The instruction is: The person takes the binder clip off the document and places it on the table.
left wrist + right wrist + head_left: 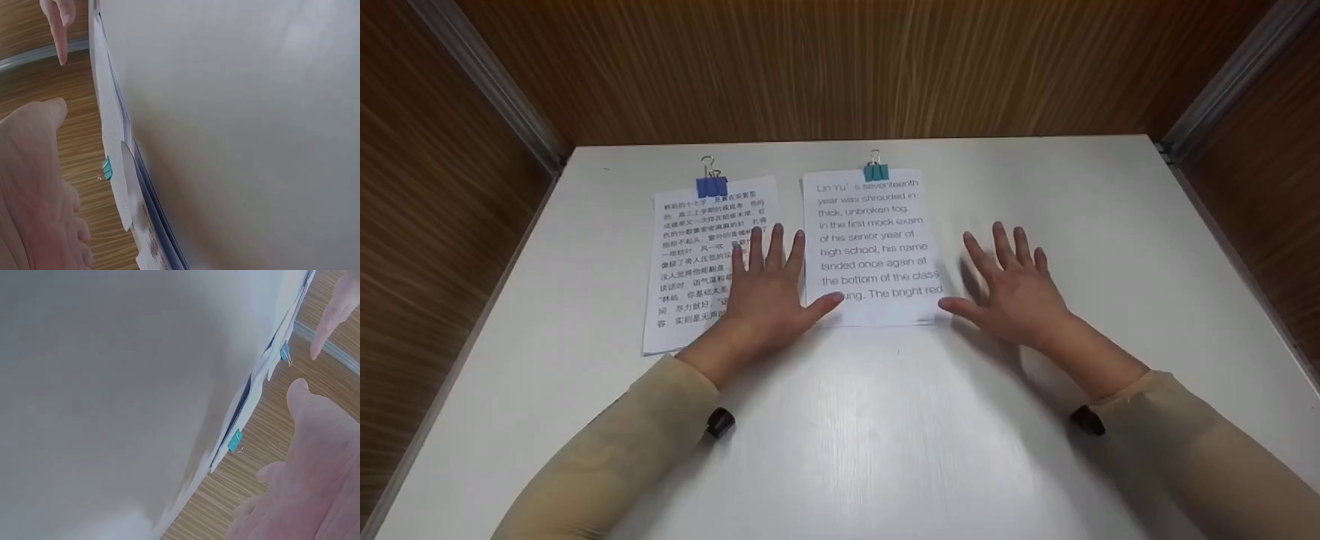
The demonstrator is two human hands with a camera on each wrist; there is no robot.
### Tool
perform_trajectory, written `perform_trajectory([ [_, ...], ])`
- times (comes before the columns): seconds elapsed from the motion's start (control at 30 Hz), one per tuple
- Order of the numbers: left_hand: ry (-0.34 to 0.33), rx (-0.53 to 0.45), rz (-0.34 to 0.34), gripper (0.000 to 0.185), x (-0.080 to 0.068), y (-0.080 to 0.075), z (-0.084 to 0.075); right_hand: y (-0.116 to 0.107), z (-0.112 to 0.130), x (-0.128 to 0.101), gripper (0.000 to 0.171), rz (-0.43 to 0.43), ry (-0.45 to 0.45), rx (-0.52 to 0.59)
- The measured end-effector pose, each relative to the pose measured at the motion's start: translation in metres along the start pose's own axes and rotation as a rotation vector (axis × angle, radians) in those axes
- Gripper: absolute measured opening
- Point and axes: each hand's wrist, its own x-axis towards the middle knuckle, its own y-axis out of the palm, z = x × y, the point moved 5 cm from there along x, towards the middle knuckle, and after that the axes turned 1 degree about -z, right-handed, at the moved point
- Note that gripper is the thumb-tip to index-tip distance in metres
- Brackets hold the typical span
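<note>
Two stacks of printed paper lie side by side on a white table. The left stack [690, 262] carries Chinese text, with a blue binder clip [712, 187] at its top edge. English text covers the right stack [870, 240], clipped by a teal binder clip [876, 172]. My left hand [769, 300], fingers spread, hovers over the left stack's right side, its thumb above the right stack's lower left corner. To the right of the English stack, my right hand [1020, 300] is held above the table with fingers spread. Neither hand holds anything.
The white table [840, 442] runs back to a wood-grain panel [840, 67]. Similar panels with metal corner strips stand at the left and right. A small black device [721, 423] sits at the left cuff, another [1087, 420] at the right cuff.
</note>
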Motion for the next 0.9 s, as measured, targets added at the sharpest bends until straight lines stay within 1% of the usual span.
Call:
perform_trajectory([
  [0.13,0.013,-0.007,-0.018,0.112,0.005,-0.001,-0.003,-0.002,0.005,0.007,0.111,0.002,-0.001,-0.018],
  [0.3,0.02,0.016,-0.017,0.112,0.014,-0.001,-0.008,-0.004,0.013,0.019,0.111,0.013,-0.018,-0.015],
  [0.5,0.016,0.013,0.011,0.111,0.023,0.0,-0.012,-0.002,0.021,0.033,0.112,0.031,-0.047,-0.03],
  [0.67,0.013,0.003,0.03,0.11,0.032,0.0,-0.013,0.0,0.025,0.044,0.112,0.039,-0.042,-0.034],
  [0.9,0.016,-0.034,0.067,0.107,0.043,0.005,-0.01,0.006,0.031,0.063,0.112,0.095,-0.037,-0.024],
])
